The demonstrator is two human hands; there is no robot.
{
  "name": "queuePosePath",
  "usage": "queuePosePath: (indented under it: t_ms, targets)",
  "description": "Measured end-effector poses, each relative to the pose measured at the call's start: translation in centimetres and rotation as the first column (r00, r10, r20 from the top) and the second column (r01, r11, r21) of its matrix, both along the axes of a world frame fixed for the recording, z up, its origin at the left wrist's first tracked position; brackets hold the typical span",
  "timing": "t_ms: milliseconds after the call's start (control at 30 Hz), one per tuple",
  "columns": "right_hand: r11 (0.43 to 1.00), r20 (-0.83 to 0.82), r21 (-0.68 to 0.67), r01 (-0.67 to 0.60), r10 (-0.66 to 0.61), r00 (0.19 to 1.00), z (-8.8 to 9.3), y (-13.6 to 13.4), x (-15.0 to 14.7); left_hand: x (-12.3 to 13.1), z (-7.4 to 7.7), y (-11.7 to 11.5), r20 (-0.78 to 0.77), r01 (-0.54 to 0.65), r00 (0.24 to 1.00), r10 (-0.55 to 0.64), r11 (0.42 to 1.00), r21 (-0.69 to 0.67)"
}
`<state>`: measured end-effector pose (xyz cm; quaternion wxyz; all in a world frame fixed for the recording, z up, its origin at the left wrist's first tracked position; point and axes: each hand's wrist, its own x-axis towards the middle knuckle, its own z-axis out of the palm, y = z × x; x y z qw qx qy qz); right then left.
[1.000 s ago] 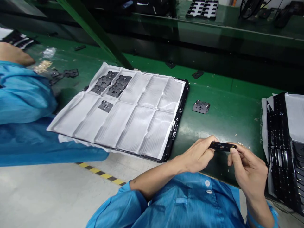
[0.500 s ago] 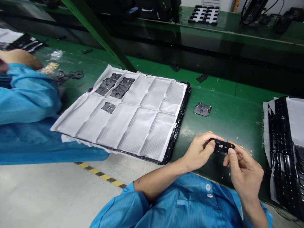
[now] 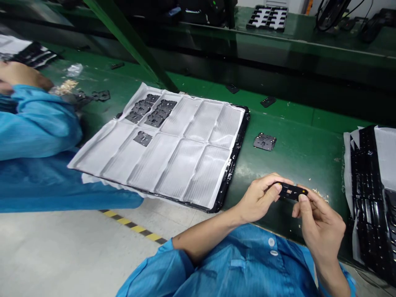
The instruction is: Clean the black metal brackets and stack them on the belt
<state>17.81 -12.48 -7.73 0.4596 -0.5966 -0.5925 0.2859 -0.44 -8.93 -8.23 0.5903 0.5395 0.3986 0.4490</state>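
Between both hands is a small flat black plate with cut-outs and yellow spots near its ends. My left hand pinches its left end between thumb and fingers. At the other end, my right hand grips it with the thumb on the near face. The plate is held up over the green bench. Beyond my hands a similar dark plate lies on the bench. To the left, a tray lined with white sheet carries several dark plates in its far-left compartments and one single plate closer in.
A co-worker's blue sleeve reaches in at the left. Stacked black trays with white sheets stand at the right. A green post slants down behind the tray. Small pale scraps lie by my right hand.
My hands keep the same hold on the black plate, which looks tilted very slightly. The view has shifted a little. The co-worker's arm has moved slightly.
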Motion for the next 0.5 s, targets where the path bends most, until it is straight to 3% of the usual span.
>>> queuePosePath:
  t_ms: [333,500]
  targets:
    - [0.991,0.08,0.113,-0.074,0.065,0.995,-0.36,-0.24,0.25,-0.05,0.37,0.21,0.078,0.003,0.997,0.005,0.994,-0.109]
    - [0.995,0.06,0.077,-0.064,0.059,0.996,-0.61,-0.3,0.23,0.22,0.54,0.07,0.169,0.004,0.984,0.054,0.946,-0.325]
